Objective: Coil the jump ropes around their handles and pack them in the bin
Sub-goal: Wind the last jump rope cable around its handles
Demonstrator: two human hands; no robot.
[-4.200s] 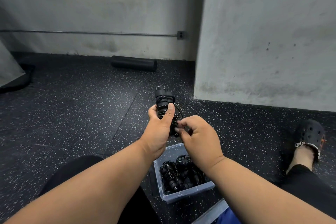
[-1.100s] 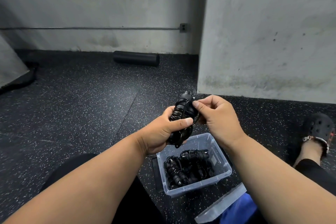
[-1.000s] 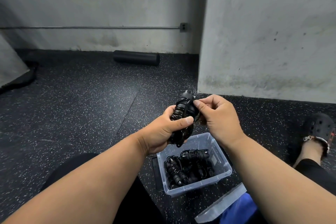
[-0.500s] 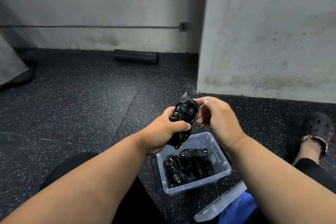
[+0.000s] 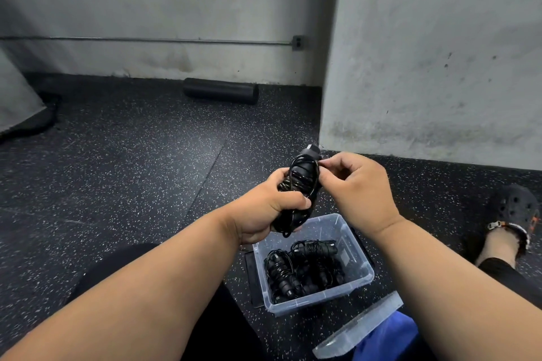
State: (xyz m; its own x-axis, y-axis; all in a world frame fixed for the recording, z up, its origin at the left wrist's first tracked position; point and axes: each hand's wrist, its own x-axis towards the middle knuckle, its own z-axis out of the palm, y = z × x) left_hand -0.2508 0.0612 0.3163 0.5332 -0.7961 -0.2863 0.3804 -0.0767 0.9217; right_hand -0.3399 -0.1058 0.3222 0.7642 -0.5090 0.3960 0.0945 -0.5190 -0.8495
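My left hand (image 5: 268,209) grips a black jump rope (image 5: 302,176) whose cord is wound around its paired handles, held tilted above the floor. My right hand (image 5: 356,184) pinches a loop of that cord near the top of the handles. Just below the hands stands a clear plastic bin (image 5: 359,281) on the floor. Inside it lie several coiled black jump ropes (image 5: 305,268).
The bin's clear lid (image 5: 359,327) lies at the lower right beside blue fabric (image 5: 387,340). A black foam roller (image 5: 221,91) rests by the back wall. A concrete pillar (image 5: 434,53) rises on the right. My sandalled foot (image 5: 511,212) is at the far right.
The coiled rope was lowered and tilted toward the bin. My right hand moved from the lower coil to the top, pulling a loop of cord over the handle ends.
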